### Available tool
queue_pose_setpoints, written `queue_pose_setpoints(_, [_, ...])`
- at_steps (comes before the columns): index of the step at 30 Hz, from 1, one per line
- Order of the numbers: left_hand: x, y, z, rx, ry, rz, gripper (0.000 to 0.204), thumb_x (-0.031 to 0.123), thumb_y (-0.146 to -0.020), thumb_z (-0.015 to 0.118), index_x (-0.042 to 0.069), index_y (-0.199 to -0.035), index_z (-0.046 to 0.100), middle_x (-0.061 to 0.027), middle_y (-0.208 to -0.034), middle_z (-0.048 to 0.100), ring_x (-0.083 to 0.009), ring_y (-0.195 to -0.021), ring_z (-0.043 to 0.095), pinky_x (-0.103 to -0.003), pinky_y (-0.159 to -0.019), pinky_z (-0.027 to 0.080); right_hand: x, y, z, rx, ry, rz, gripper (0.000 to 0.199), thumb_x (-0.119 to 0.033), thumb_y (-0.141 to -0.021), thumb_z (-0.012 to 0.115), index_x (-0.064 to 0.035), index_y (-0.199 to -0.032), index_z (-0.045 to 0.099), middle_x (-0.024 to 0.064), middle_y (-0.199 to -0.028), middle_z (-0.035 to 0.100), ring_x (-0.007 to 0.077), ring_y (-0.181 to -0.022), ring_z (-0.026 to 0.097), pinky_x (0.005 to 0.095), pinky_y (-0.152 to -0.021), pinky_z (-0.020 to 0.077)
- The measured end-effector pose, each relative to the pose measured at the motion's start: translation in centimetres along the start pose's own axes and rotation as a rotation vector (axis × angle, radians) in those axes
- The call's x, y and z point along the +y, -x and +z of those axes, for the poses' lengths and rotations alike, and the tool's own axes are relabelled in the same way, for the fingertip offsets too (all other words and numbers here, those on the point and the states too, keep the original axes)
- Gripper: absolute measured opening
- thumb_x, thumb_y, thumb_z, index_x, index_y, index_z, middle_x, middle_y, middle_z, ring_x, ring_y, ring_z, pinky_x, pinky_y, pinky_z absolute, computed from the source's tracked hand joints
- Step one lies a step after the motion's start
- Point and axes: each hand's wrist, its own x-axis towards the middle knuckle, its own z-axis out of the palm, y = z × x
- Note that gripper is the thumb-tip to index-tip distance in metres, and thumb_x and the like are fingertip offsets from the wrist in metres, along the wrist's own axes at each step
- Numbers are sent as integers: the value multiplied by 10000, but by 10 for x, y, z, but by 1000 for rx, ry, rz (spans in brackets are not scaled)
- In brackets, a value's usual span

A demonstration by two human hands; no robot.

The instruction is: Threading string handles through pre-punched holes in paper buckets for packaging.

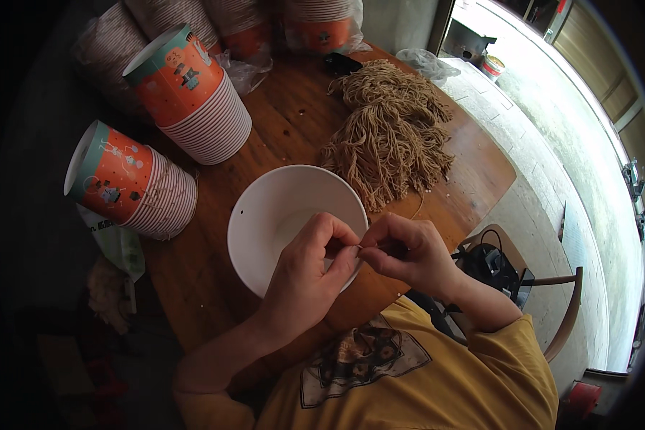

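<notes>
A round wooden table (215, 287) fills the middle of the view. At about twelve o'clock on it lies a heap of tan string bundles (390, 129), and from ten to eleven o'clock lie stacks of orange paper cups (193, 97), tipped on their sides. A white paper bowl (272, 215) sits tilted at the table's six o'clock edge, its open mouth facing up toward the camera. Both hands meet over the bowl's rim at its four o'clock side. The left hand (304, 276) is curled narrow, thumb and forefinger pinched on a thin tan string (359, 247). The right hand (408, 251) is likewise closed, fingertips pinching the same string just at three o'clock of the left, the two touching
</notes>
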Motion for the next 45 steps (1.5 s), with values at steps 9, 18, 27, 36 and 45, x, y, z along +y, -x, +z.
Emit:
queue_pose_setpoints(9, [6,0,3,96,113,34,114,-16,-860,545,23,-952,490,-37,-899,542,-112,-810,556,-263,-746,475,3,10,8,117,155,-84,104,-111,-841,649,-42,-869,577,24,-680,643,91,-608,622,227,-547,478])
queue_pose_setpoints(18, [9,6,0,0,-10,-70,221,-4,-894,501,6,-1114,520,-65,-960,555,-137,-861,572,-278,-756,479,8,7,7,38,-405,142,103,-95,-871,623,-48,-888,532,-53,-769,556,-11,-704,487,161,-623,399])
queue_pose_setpoints(27, [7,5,-1,-92,212,-199,215,17,-920,473,0,-1130,515,-63,-1043,577,-117,-932,574,-266,-839,469,9,6,8,16,-447,176,98,-77,-859,619,-55,-911,539,-66,-773,514,-7,-702,457,158,-636,382])
queue_pose_setpoints(36, [4,-1,-3,-117,508,-384,228,24,-903,530,4,-1124,479,-55,-1016,568,-94,-927,554,-235,-833,468,4,9,12,46,-423,165,108,-82,-871,616,-36,-931,540,-36,-808,559,11,-725,502,171,-658,421])
queue_pose_setpoints(45, [7,-2,-3,-78,416,-355,211,43,-902,550,-7,-1094,480,-48,-987,566,-91,-910,548,-233,-808,472,5,13,17,114,-464,131,110,-67,-872,614,-36,-909,515,-25,-821,548,19,-738,497,173,-653,409])
